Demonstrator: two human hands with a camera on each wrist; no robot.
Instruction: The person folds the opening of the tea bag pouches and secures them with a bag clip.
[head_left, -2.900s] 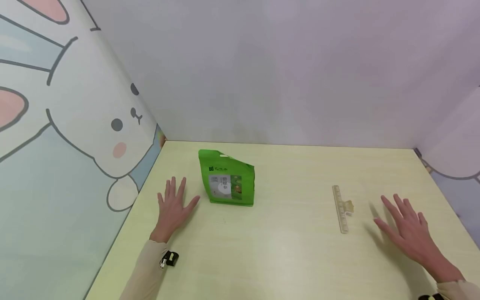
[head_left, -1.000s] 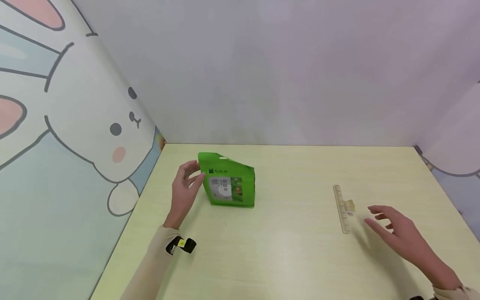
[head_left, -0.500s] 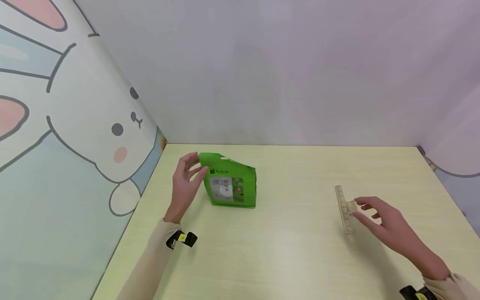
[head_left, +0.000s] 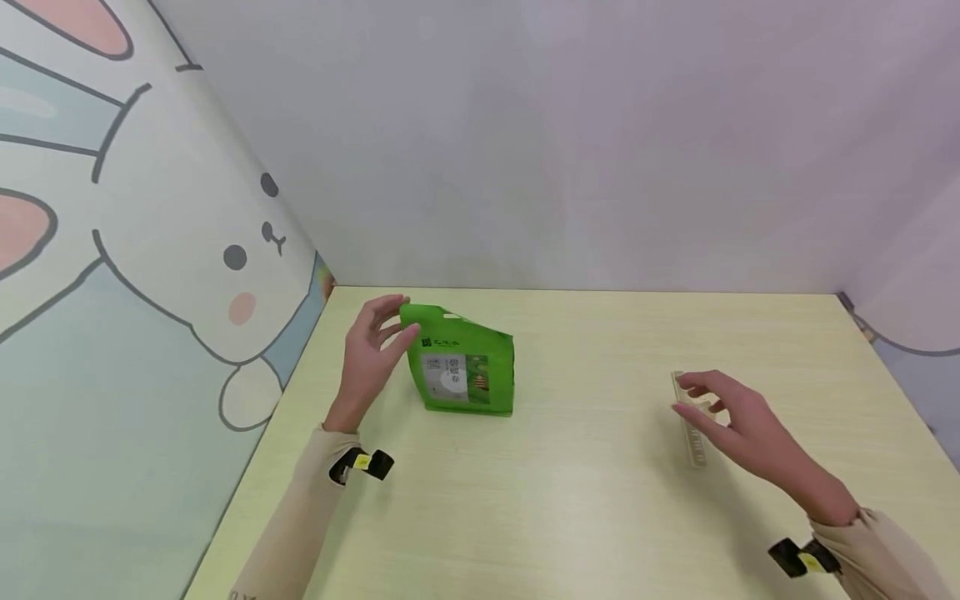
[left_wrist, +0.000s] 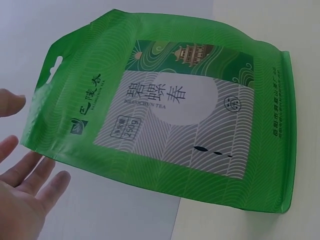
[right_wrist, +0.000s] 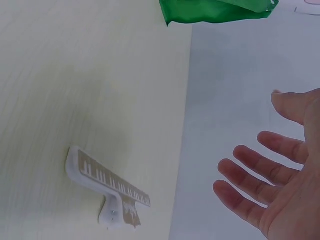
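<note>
A pale yellow desk (head_left: 555, 500) spreads beneath both the left grip (head_left: 367, 362) and the right grip (head_left: 738, 421), its far edge beyond them. Past that edge rises a plain backdrop (head_left: 555, 158), pale grey turning lilac. To the left of the left grip, a pale blue side panel (head_left: 82, 450) bears a big white cartoon rabbit (head_left: 176, 225), dark-outlined, pink-cheeked. Beyond the right grip, farther right, an opposite panel (head_left: 915, 400) shows white above blue-grey.

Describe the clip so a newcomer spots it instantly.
In the head view, go right across the pale table from the green pouch to the right hand. The clip lies partly hidden below it: a slim bar with keyboard-like stripes, unlike the upright pouch.
</note>
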